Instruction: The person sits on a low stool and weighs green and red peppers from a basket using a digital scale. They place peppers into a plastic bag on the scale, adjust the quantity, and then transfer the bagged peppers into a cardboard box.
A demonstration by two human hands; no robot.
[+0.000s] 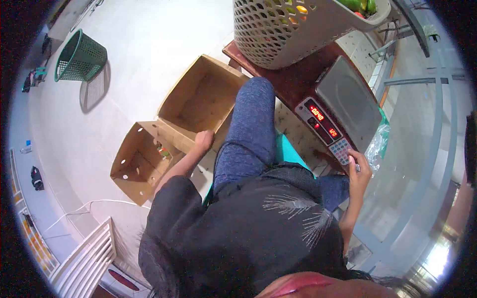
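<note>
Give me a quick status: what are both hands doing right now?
Left hand resting on cardboard box rim. Right hand fingers on weighing scale keypad. Nothing blocking either.

A dark reddish-brown wooden table (293, 79) is seen at the upper right. A grey digital scale (340, 107) with a steel platter and red lit digits is set on it, and just beside that a pale perforated basket (278, 30). On the pale floor (139, 54), two open cardboard boxes (198, 102) are placed touching each other, and a green mesh basket (79, 55) is tipped well apart from them.
</note>
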